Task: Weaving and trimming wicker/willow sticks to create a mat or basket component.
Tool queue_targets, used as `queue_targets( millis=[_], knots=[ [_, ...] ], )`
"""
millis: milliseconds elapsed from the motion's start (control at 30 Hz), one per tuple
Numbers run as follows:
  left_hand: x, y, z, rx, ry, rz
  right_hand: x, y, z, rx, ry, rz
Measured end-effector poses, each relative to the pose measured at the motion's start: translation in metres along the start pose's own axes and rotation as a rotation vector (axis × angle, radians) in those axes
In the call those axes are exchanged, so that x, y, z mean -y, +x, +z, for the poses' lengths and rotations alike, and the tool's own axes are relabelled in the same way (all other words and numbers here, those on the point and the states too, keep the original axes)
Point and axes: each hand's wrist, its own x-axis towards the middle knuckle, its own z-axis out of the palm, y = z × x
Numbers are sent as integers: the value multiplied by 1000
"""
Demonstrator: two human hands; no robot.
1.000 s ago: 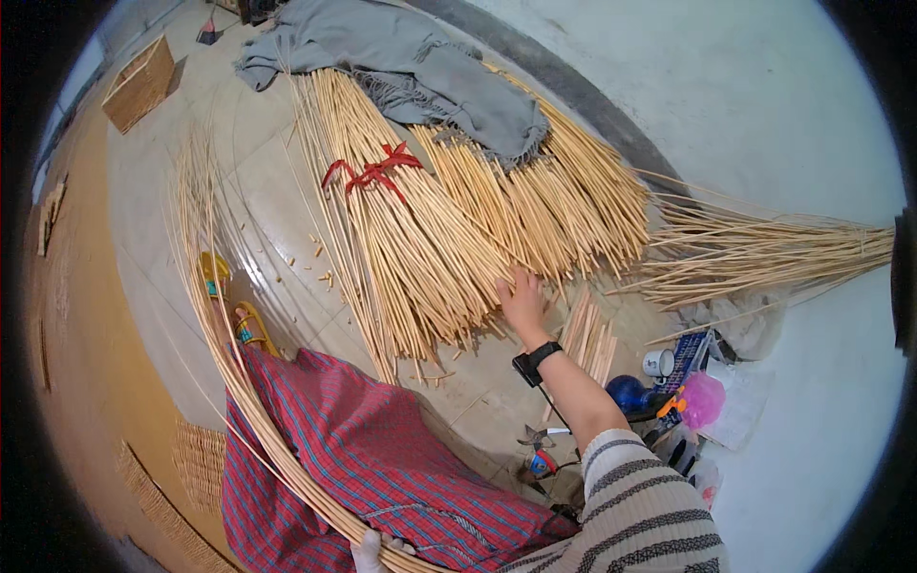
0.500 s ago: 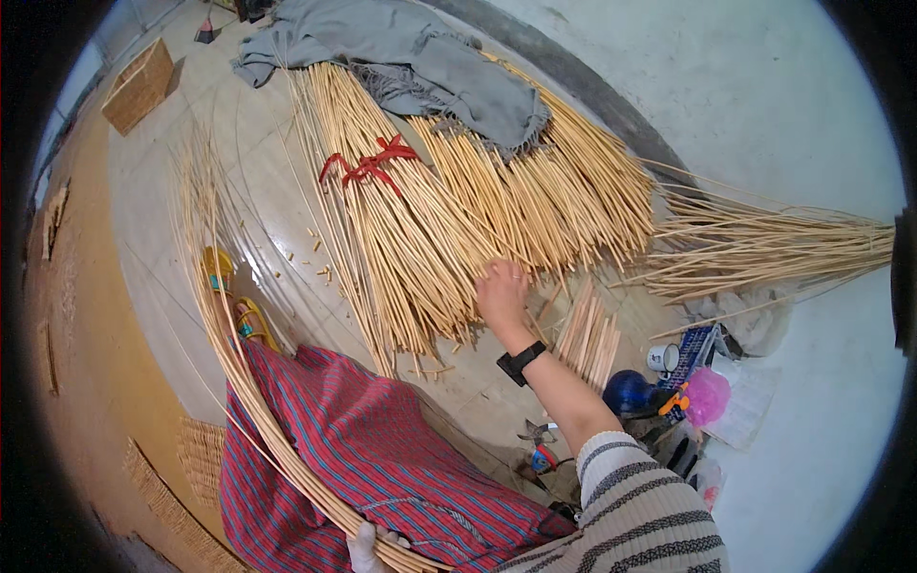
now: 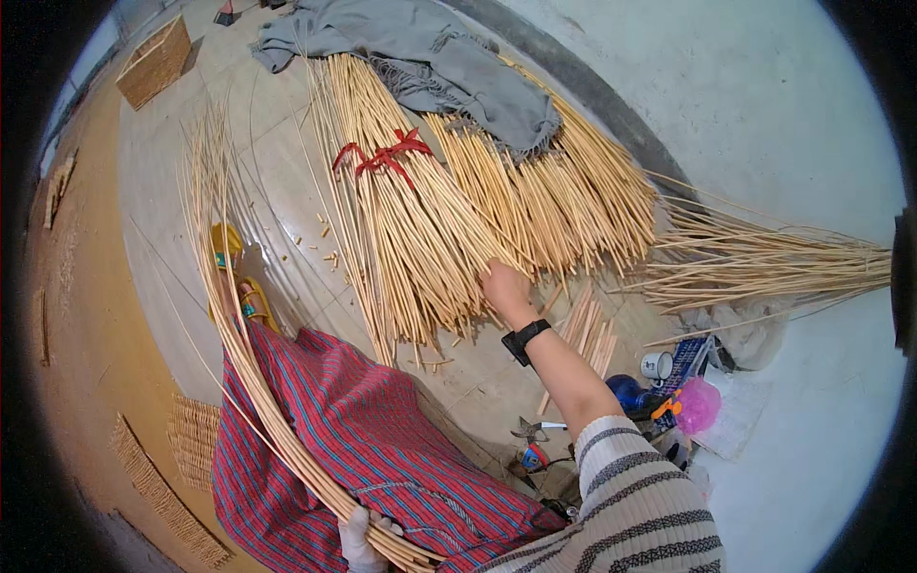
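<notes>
Left hand [image 3: 359, 540], white-gloved, at 7 o'clock: fingers wrapped round a curved sheaf of long rods [image 3: 267, 409], which runs over the red checked cloth [image 3: 353, 420] on the lap toward 10. Right hand [image 3: 506, 289], bare, near centre: fingers bunched at the cut ends of the tied bundle [image 3: 406, 229]; can't tell if it's pinching a rod. That bundle sits at 11, red ribbon [image 3: 385, 159] round it. Second bundle [image 3: 573, 205] at 2, grey cloth [image 3: 411, 43] lying over its far part.

Containers: woven box [image 3: 156, 65] on the floor at 10, contents not readable. White mug [image 3: 656, 366] at 4, can't make out what's inside. Pink bag [image 3: 698, 405] just beyond it, contents hidden. Shears [image 3: 530, 431] at 5.
</notes>
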Motion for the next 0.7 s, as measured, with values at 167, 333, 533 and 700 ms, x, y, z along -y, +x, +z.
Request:
queue_targets(
  millis=[167, 333, 533, 700],
  knots=[
    [-3, -4, 10, 88, -26, 6, 3, 3, 1, 37, -158, -71],
    [-2, -2, 6, 95, -121, -32, -16, 28, -8, 207, -36, 172],
    [-2, 1, 3, 80, -95, -32, -33, 53, -19, 455, 35, 107],
    [-5, 1, 6, 95, -133, -51, -11, 34, -12, 405, 177, 74]
  ],
)
